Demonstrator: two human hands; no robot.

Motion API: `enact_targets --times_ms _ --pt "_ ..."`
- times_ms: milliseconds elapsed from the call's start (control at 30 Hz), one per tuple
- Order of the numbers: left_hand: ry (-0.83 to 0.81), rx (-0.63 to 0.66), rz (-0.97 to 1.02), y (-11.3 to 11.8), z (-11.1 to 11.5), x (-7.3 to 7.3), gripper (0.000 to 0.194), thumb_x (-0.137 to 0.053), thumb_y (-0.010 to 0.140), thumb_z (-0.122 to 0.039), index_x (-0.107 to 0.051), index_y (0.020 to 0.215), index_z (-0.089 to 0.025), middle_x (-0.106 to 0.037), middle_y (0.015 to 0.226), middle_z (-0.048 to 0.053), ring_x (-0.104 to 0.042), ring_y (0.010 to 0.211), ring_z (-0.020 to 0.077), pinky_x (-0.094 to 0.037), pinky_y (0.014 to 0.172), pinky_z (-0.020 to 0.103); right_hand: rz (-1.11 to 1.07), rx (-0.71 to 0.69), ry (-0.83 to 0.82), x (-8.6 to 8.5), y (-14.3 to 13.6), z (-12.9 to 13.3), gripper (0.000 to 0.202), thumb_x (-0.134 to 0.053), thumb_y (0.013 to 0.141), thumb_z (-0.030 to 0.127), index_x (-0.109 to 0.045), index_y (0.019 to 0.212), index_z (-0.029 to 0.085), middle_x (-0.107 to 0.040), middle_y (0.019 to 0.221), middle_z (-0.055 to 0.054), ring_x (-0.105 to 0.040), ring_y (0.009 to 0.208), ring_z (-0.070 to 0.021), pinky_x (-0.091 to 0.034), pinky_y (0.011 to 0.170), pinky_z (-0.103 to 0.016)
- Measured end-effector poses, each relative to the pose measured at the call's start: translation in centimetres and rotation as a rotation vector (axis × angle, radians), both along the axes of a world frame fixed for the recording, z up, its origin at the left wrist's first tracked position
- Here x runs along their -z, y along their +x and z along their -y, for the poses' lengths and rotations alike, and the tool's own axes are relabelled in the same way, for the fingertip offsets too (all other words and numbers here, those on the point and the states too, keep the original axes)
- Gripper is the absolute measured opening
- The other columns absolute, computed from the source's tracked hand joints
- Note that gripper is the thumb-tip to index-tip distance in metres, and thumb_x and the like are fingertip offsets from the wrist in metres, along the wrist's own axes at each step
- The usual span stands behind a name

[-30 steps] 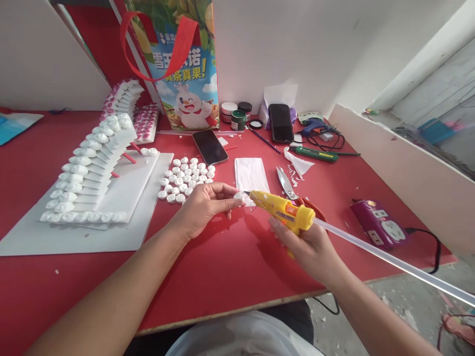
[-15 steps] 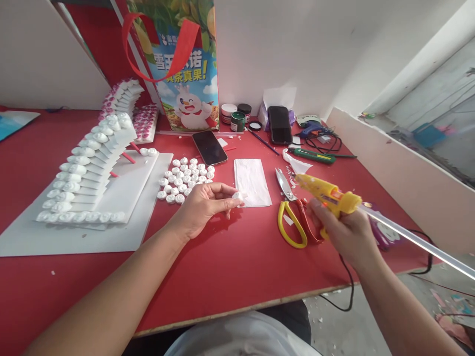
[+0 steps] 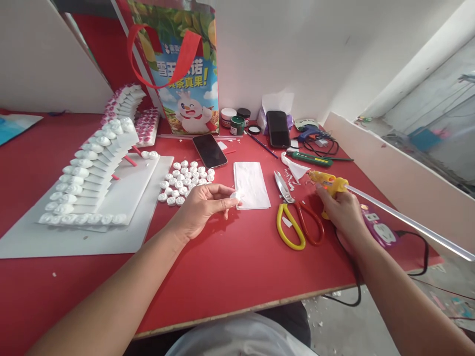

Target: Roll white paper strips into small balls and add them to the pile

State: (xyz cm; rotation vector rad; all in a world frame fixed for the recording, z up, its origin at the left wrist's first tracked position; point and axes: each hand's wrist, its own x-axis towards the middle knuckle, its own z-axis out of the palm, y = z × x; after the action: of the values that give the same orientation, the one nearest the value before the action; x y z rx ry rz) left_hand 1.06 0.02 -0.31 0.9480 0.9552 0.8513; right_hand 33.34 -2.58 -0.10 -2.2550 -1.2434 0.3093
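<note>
Between thumb and fingers, my left hand pinches a small white rosette over the near left corner of a folded white tissue. My right hand is wrapped round the handle of a yellow hot glue gun, whose nozzle points left and away from me. A long clear glue stick sticks out of its back. Scissors with one yellow and one red handle lie just left of the gun. Many loose white rosettes are gathered beyond my left hand.
On the left, a white curved stepped model edged with rosettes stands on a white board. Behind are a phone, paint jars, a second phone, a green cutter and a tall gift bag. A purple power strip lies right.
My right hand has moved the glue gun right and lower, away from the scissors, towards the table. My left hand still holds the rosette, nearly in place.
</note>
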Motion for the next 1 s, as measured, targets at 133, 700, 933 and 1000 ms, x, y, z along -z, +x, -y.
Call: enact_targets --times_ms 133,700,933,1000 --pt "-0.006 -0.014 0.013 -0.1 0.0 0.0 0.026 -0.091 0.065 -0.025 -0.077 0.084 -0.014 -0.077 0.082 0.006 -0.058 0.059 0.0100 -0.046 0.056 0.025 0.174 -0.074 -0.024 0.3 0.5 0.4 0.049 -0.054 0.080 0.068 -0.043 0.059 0.025 -0.053 0.064 -0.004 -0.051 0.061 -0.0200 -0.040 0.059 -0.035" --pt "0.001 0.018 0.051 -0.3 -0.1 0.7 0.025 -0.091 0.069 -0.028 -0.078 0.085 -0.014 -0.079 0.084 0.008 -0.060 0.064 0.0098 -0.047 0.057 0.022 0.412 -0.465 -0.021 -3.7 -8.6 -1.0 0.031 -0.043 0.099 0.032 -0.068 0.105 0.014 -0.066 0.125 -0.020 -0.068 0.100 -0.0316 -0.053 0.085 -0.043" --pt "-0.008 0.014 0.071 -0.1 0.0 0.5 0.026 -0.090 0.069 -0.028 -0.078 0.087 -0.013 -0.079 0.086 0.010 -0.060 0.064 0.0114 -0.047 0.059 0.024 0.310 -0.325 -0.241 -2.1 -9.7 -7.5 0.047 -0.051 0.094 0.030 -0.059 0.129 -0.002 -0.057 0.133 -0.035 -0.057 0.125 -0.0467 -0.043 0.103 -0.056" --pt "-0.017 -0.001 0.091 -0.1 0.0 0.3 0.027 -0.091 0.067 -0.027 -0.078 0.085 -0.013 -0.079 0.085 0.010 -0.060 0.064 0.0118 -0.047 0.058 0.025 0.260 -0.348 -0.221 -2.0 -9.6 -8.7 0.050 -0.052 0.095 0.034 -0.061 0.129 -0.001 -0.061 0.130 -0.034 -0.058 0.125 -0.0457 -0.044 0.102 -0.056"
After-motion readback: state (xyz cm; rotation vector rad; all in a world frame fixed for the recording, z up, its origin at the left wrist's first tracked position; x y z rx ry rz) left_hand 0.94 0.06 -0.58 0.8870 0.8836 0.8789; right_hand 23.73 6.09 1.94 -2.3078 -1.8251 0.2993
